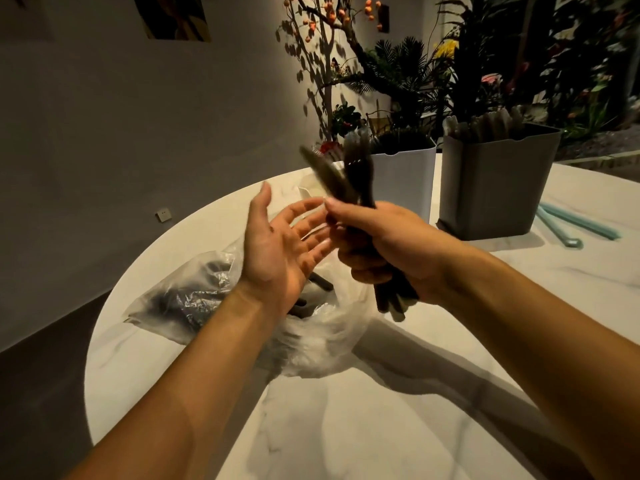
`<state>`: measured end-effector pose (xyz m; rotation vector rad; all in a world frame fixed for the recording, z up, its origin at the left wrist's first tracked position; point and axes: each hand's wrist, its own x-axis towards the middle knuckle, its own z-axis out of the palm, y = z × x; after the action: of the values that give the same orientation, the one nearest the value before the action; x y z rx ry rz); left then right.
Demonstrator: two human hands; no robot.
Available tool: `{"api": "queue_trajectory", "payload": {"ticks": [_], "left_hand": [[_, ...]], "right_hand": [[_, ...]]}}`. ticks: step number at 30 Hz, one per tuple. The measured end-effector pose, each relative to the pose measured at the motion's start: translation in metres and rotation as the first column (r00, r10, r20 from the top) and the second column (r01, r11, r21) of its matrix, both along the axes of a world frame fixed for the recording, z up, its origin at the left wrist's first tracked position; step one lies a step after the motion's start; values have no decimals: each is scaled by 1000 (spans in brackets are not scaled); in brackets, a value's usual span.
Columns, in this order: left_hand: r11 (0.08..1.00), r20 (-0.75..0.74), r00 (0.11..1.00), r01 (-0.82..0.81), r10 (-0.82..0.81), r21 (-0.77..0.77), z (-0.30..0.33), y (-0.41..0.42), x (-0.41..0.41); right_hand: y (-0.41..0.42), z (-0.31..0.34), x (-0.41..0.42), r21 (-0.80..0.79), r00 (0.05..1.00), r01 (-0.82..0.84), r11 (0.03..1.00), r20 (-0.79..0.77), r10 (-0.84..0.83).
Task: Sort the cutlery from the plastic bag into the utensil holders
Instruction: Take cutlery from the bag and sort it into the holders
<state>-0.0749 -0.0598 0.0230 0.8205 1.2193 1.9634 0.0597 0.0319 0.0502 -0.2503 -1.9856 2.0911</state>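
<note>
While the right hand point(384, 244) clamps cutlery point(356, 188) above the bag point(311, 344), the left hand point(280, 244) spreads empty.

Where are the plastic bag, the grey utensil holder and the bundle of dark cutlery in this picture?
plastic bag point(194, 299): head view, on its crinkled left side lying on the table.
grey utensil holder point(491, 188): head view, on its front wall.
bundle of dark cutlery point(358, 174): head view, on the upper ends above the right hand point(384, 247).
</note>
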Motion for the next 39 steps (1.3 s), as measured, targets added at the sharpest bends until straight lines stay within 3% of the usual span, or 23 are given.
{"api": "queue_trajectory", "payload": {"ticks": [4, 7, 11, 14, 20, 24, 26, 30, 33, 39], "left_hand": [[984, -295, 952, 27, -79, -175, -7, 6, 21], [964, -430, 899, -39, -82, -265, -14, 9, 26], [934, -446, 869, 52, -216, -353, -15, 6, 30], [924, -483, 837, 66, -257, -378, -15, 5, 33], [938, -554, 812, -22, -184, -345, -19, 7, 26], [952, -619, 778, -97, -109, -289, -28, 14, 30], [954, -565, 823, -120, -59, -274, -27, 15, 29], [958, -241, 962, 59, -130, -282, -21, 9, 26], [927, -88, 964, 215, -253, -306, -19, 5, 26], [879, -55, 942, 288, -332, -379, -18, 0, 28]], "right_hand": [[-7, 1, -6, -170, 958, 251, 953, -98, -270], [-5, -4, -11, -268, 911, 340, 902, -145, -386], [-6, -16, -16, -161, 878, 443, 882, -122, -464], [-10, -23, -23, 33, 871, 480, 877, -135, -472], [-2, -30, -27, 177, 889, 454, 873, -20, -458], [5, -38, -28, 279, 903, 422, 862, -48, -427], [6, -39, -26, 209, 923, 385, 899, -80, -377], [14, -35, -17, 49, 925, 370, 928, -118, -362], [18, -36, -10, 26, 921, 377, 926, -117, -372], [21, -40, -4, 31, 921, 376, 926, -122, -370]]}}
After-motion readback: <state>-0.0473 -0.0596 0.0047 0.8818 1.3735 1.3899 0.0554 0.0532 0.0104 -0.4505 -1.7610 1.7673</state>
